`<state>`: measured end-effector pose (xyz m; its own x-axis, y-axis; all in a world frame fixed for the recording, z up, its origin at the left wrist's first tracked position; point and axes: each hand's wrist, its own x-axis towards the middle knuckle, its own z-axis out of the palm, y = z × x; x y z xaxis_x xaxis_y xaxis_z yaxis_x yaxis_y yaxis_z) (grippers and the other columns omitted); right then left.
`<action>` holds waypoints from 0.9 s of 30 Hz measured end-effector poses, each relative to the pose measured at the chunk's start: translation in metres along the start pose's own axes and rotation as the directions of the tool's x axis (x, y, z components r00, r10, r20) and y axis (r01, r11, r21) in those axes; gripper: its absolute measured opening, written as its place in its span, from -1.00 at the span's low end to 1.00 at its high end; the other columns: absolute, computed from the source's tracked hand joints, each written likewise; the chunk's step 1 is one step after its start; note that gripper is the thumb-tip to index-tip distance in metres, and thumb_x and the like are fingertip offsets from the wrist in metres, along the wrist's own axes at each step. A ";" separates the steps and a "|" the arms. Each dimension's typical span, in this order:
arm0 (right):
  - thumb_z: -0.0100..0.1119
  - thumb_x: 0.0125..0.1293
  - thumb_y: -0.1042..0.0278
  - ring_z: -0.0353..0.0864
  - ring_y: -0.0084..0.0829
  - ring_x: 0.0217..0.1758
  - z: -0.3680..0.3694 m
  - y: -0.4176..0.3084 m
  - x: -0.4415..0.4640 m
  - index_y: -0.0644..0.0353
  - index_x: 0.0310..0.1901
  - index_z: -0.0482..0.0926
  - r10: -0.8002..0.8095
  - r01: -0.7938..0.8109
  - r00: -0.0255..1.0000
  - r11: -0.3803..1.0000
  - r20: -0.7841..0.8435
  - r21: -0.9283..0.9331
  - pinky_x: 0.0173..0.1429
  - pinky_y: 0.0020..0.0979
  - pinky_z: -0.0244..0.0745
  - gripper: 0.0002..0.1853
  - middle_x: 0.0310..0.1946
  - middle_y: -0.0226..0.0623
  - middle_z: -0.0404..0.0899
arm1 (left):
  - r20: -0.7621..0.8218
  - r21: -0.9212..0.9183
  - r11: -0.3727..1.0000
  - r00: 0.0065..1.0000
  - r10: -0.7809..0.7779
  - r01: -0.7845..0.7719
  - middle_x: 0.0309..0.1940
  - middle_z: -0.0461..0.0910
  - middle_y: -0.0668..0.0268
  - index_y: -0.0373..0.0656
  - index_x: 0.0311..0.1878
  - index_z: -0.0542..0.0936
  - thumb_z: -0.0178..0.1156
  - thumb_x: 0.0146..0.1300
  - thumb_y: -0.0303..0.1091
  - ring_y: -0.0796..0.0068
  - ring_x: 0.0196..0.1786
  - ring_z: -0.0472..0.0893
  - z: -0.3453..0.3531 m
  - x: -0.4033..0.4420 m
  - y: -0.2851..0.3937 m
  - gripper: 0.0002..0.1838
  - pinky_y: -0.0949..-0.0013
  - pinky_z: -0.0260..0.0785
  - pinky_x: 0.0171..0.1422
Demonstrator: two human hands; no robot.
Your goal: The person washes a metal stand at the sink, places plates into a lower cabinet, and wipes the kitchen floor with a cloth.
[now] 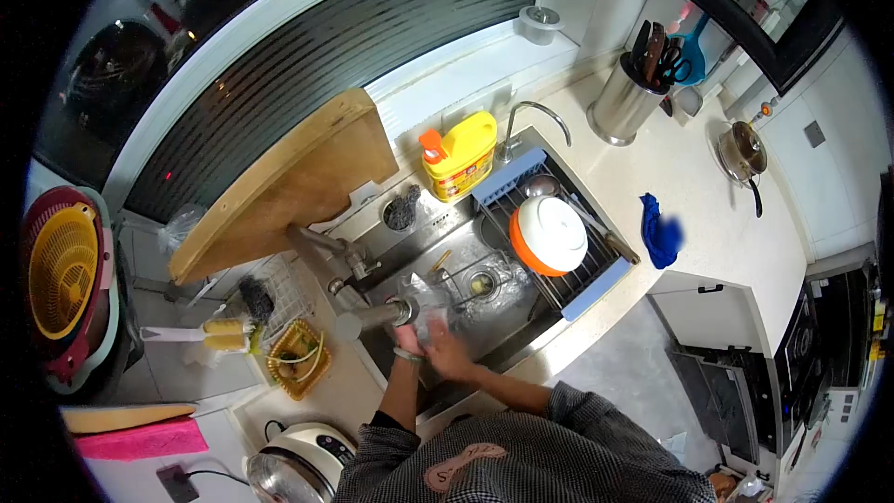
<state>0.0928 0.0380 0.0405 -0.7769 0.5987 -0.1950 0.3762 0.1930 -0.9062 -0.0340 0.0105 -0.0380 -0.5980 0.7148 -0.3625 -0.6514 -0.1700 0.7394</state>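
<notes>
Both hands are close together under the tap (372, 315) at the near left of the steel sink (507, 340). My left hand (409, 339) is partly covered by the tap head, and a bracelet circles its wrist. Beside it, almost touching, my right hand (449, 352) is smeared by motion. A pale, see-through shape (426, 296) shows just beyond the fingers; whether it is water or clear plastic I cannot tell. In the basin lie a drain strainer (481, 284) and a wet, shiny patch around it. Whether either hand grips anything is unclear.
A rack (596, 281) across the sink's right side bears an orange-and-white bowl (549, 235). Behind stand a yellow jug (463, 160) and a leaning wooden board (289, 182). A yellow basket (300, 357) and a rice cooker (303, 461) are at left; a blue cloth (657, 233) lies right.
</notes>
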 end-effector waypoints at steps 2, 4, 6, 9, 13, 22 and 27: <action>-0.06 0.26 0.34 -0.17 -0.04 0.51 -0.006 -0.010 0.012 0.36 0.39 -0.05 0.085 -0.085 0.996 0.996 0.038 0.007 0.53 -0.20 -0.27 -0.30 0.42 0.08 -0.08 | -0.018 -0.150 0.978 0.989 -0.148 0.144 0.19 0.41 0.36 -0.12 0.28 0.32 -0.27 0.45 0.03 0.41 0.24 0.36 -0.052 0.021 -0.027 -0.47 0.33 0.15 0.36; -0.04 0.22 0.32 -0.18 -0.05 0.51 -0.004 0.001 0.035 0.37 0.38 -0.03 -0.043 0.056 0.992 0.993 -0.118 0.104 0.53 -0.18 -0.26 -0.28 0.42 0.05 -0.08 | 0.069 -0.106 0.984 0.989 -0.133 0.139 0.22 0.38 0.35 -0.14 0.29 0.31 -0.24 0.43 0.06 0.38 0.25 0.36 0.008 -0.012 0.002 -0.45 0.29 0.16 0.36; -0.05 0.22 0.31 -0.19 -0.05 0.51 -0.018 0.002 0.048 0.37 0.38 -0.03 -0.127 0.114 0.980 0.989 -0.153 -0.089 0.53 -0.20 -0.26 -0.27 0.42 0.05 -0.08 | 0.178 -0.111 0.983 0.976 -0.126 0.148 0.27 0.33 0.36 -0.14 0.31 0.29 -0.17 0.41 0.05 0.35 0.26 0.34 0.080 -0.050 0.040 -0.43 0.26 0.18 0.35; -0.07 0.19 0.32 -0.16 -0.05 0.50 -0.024 -0.002 0.046 0.40 0.38 -0.04 -0.225 0.162 0.968 0.899 -0.112 -0.407 0.53 -0.20 -0.25 -0.26 0.42 0.05 -0.09 | -0.077 -0.044 0.985 0.983 -0.168 0.165 0.18 0.42 0.36 -0.11 0.22 0.40 -0.19 0.42 0.02 0.39 0.23 0.38 0.075 -0.040 0.029 -0.50 0.30 0.17 0.35; -0.06 0.19 0.30 -0.11 0.00 0.48 -0.019 0.002 -0.006 0.42 0.37 -0.04 -0.031 0.039 0.996 0.994 0.083 -0.099 0.53 -0.15 -0.23 -0.25 0.41 0.10 -0.08 | -0.300 -0.154 0.957 0.911 -0.284 0.247 0.11 0.48 0.38 -0.09 0.14 0.46 -0.11 0.41 -0.02 0.41 0.15 0.43 0.077 -0.025 0.058 -0.57 0.32 0.21 0.31; -0.20 0.28 0.25 -0.06 0.00 0.47 -0.016 0.008 0.035 0.42 0.32 0.11 -0.192 0.169 0.981 0.902 -0.019 -0.398 0.53 -0.15 -0.24 -0.39 0.37 0.11 0.04 | -0.042 -0.195 0.957 0.973 -0.225 0.213 0.09 0.50 0.38 -0.09 0.18 0.44 -0.14 0.41 0.00 0.38 0.13 0.45 0.068 -0.039 0.034 -0.54 0.29 0.23 0.29; -0.19 0.30 0.28 -0.12 -0.05 0.49 -0.025 0.009 0.032 0.35 0.32 0.13 -0.091 0.092 0.993 0.996 0.078 0.000 0.54 -0.21 -0.27 -0.42 0.40 0.05 -0.01 | 0.231 -0.270 0.939 0.961 -0.151 0.212 0.21 0.38 0.31 -0.08 0.27 0.34 -0.24 0.43 0.04 0.32 0.22 0.38 0.019 -0.016 0.011 -0.48 0.17 0.20 0.32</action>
<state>0.0840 0.0786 0.0360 -0.8450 0.5162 -0.1400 0.3032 0.2466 -0.9205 -0.0225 0.0100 -0.0135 -0.3688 0.8693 -0.3292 -0.8648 -0.1910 0.4644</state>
